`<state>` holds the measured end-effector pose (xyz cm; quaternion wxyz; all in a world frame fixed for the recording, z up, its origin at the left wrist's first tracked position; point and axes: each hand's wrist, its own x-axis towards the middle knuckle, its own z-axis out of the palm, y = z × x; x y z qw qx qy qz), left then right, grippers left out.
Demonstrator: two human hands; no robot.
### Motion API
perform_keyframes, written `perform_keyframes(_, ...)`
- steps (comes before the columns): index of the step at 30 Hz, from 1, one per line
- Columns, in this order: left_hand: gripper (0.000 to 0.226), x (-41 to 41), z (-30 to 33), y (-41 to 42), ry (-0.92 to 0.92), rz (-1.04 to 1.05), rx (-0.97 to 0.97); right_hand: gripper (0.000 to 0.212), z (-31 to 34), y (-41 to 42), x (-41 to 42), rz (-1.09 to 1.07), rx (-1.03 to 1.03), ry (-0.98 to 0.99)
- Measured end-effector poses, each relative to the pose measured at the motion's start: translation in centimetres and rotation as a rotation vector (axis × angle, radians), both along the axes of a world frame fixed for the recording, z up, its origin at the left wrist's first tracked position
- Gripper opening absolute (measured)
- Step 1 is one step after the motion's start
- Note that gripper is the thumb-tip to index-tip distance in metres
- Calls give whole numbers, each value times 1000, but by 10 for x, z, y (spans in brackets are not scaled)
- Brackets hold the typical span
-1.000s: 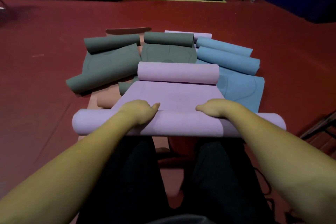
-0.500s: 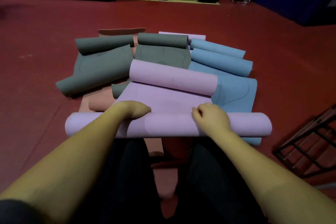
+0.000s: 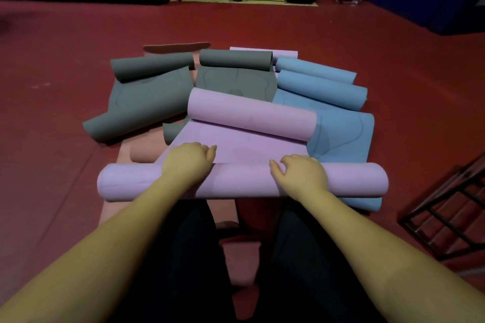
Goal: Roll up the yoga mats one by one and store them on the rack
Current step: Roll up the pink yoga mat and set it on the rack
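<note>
Gripping the lilac mat roll (image 3: 244, 181): left hand (image 3: 187, 161), right hand (image 3: 301, 173).

A: Lilac mat (image 3: 244, 149) on the heap, curled at both ends, near roll lying crosswise.

B: Grey mats (image 3: 147, 97) back left, blue mats (image 3: 322, 86) right, half unrolled. Dark wire rack (image 3: 451, 215) at far right.

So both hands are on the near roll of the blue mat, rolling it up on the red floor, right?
Not quite: the mat under both hands is purple, not blue. The head view shows the left hand and right hand on its near roll, on the red floor. The blue mats lie to the right.
</note>
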<state>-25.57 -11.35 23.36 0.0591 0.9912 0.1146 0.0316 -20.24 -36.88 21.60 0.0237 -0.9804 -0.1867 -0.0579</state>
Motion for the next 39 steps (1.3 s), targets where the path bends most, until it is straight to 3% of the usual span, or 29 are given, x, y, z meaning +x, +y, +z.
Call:
perform_keyframes(5, 55, -32, -30, -11, -148, -16, 91, 59, 5, 6, 15, -45, -26, 160)
perform_keyframes(12, 60, -14, -15, -12, 23, 42, 105, 71, 16, 13, 28, -64, -73, 322)
perform_keyframes(21, 62, -20, 2, -9, 51, 6, 96, 72, 33, 11, 23, -63, -94, 389)
perform_keyframes(29, 71, -23, 19, -8, 362, 20, -69, 70, 49, 4, 26, -25, -93, 703)
perform_keyframes(32, 68, -18, 22, -8, 415, 37, -100, 67, 41, 4, 28, -17, -64, 661)
perform_keyframes(35, 64, -10, 29, -8, 470, 63, -151, 45, 38, 5, 25, 34, 13, 376)
perform_keyframes(37, 61, -4, 30, -6, 484, 64, -203, 44, 40, 4, 19, 22, 78, 217)
perform_keyframes(39, 57, 2, 28, -4, 519, 67, -254, 48, 39, 1, 15, 2, 71, 186)
